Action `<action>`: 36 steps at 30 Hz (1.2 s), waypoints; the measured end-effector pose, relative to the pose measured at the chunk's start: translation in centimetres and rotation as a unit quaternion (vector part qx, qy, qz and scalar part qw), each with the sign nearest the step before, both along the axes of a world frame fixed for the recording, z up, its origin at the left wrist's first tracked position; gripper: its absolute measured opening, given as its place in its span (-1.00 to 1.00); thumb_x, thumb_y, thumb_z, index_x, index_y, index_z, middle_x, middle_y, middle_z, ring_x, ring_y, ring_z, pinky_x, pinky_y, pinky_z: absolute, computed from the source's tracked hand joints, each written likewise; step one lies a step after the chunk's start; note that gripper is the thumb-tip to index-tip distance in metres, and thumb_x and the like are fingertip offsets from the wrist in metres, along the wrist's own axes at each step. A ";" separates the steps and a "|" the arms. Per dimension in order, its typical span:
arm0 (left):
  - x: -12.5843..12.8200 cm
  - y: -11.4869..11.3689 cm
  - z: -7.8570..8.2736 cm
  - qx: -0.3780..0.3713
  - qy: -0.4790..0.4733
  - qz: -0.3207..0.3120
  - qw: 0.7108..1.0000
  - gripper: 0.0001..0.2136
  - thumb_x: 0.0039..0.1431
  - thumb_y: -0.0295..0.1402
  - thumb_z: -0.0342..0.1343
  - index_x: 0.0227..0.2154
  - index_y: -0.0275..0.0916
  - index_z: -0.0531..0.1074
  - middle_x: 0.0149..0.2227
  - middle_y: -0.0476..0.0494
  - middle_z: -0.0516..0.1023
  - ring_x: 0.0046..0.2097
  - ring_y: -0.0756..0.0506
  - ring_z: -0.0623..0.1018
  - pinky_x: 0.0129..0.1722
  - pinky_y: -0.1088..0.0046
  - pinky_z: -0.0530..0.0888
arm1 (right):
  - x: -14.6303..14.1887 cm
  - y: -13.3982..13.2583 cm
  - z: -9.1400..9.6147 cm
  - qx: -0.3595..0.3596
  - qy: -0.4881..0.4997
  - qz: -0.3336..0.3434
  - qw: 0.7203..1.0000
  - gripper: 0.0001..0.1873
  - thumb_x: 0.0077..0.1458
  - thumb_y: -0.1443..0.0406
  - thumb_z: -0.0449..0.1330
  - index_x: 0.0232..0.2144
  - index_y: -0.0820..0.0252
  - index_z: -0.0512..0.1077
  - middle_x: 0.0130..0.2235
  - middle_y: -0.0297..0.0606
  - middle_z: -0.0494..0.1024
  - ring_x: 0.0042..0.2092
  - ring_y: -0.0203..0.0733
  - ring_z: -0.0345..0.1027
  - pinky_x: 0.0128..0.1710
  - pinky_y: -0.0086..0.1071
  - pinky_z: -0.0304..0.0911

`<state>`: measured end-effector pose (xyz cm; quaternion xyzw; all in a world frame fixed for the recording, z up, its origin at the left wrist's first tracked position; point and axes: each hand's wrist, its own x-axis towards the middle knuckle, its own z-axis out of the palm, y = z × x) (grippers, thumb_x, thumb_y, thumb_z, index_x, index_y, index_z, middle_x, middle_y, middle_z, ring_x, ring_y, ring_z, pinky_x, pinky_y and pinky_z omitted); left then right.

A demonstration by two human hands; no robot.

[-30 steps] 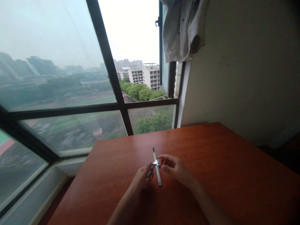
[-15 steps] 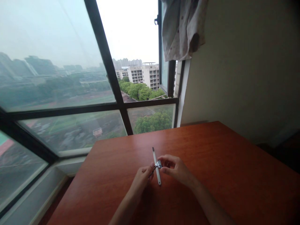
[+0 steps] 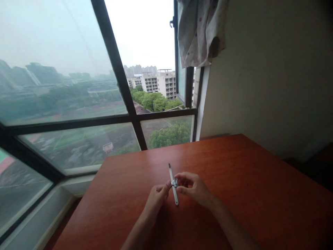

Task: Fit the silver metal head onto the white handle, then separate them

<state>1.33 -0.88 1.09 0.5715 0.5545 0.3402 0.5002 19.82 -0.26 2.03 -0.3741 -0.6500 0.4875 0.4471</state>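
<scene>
A slim white stick [image 3: 175, 198] with a dark far tip and a small hole at its near end points away from me. Across its middle sits a small shiny metal clip-like piece [image 3: 174, 182]. My right hand [image 3: 196, 189] grips the metal piece from the right, its thumb and fingers curled around it. On the left, my left hand [image 3: 156, 198] pinches a thin dark strip [image 3: 171, 186] that runs to the metal piece; most of the strip is hidden by the fingers. I cannot tell whether the stick touches the tabletop.
Both hands are over a reddish-brown wooden table [image 3: 221, 163]. A dark-framed window [image 3: 104, 119] rises beyond its far and left edges, with one pane swung outward. Light cloth [image 3: 199, 38] hangs at the upper right beside a plain wall [image 3: 265, 80].
The dark strip at my left hand shows less now, and the metal piece has turned slightly. The stick and both hands stay almost in place.
</scene>
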 end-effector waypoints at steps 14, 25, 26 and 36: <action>-0.6 1.0 -1.3 -0.057 -0.065 0.003 0.996 -0.36 -0.18 0.38 -0.16 -0.83 -0.17 0.10 -0.83 0.14 -0.01 -0.75 0.10 0.04 -0.69 0.50 -0.06 | 6.8 2.8 -0.7 0.060 -0.240 -0.132 0.960 -0.68 -0.07 0.28 0.28 -0.19 0.23 0.50 -0.33 -0.24 0.56 -0.36 -0.22 0.38 -0.34 -0.41 0.27; -0.5 0.7 -0.1 -0.039 -0.079 0.003 0.996 -0.38 -0.10 0.29 -0.07 -0.70 -0.27 0.31 -0.77 0.11 0.14 -0.71 0.09 0.10 -0.67 0.54 -0.03 | 14.9 3.5 0.1 -0.012 -0.466 -0.128 0.875 -0.95 -0.16 0.40 0.27 -0.53 0.17 0.52 -0.52 -0.29 0.53 -0.48 -0.25 0.34 -0.48 -0.46 0.03; -0.6 0.7 0.1 -0.037 -0.079 0.004 0.996 -0.39 -0.09 0.28 -0.06 -0.69 -0.27 0.33 -0.77 0.11 0.14 -0.70 0.09 0.10 -0.67 0.54 -0.03 | 15.2 3.6 0.1 -0.019 -0.468 -0.128 0.874 -0.94 -0.17 0.40 0.28 -0.53 0.16 0.52 -0.52 -0.29 0.53 -0.48 -0.25 0.35 -0.48 -0.47 0.04; -0.7 0.8 -0.2 -0.029 -0.105 0.011 0.994 -0.42 -0.07 0.24 -0.03 -0.66 -0.28 0.35 -0.79 0.13 0.13 -0.71 0.10 0.08 -0.67 0.56 -0.02 | 16.0 3.5 -0.8 -0.033 -0.470 -0.101 0.876 -0.76 -0.10 0.40 0.22 -0.30 0.16 0.55 -0.45 -0.27 0.57 -0.43 -0.23 0.40 -0.46 -0.47 0.09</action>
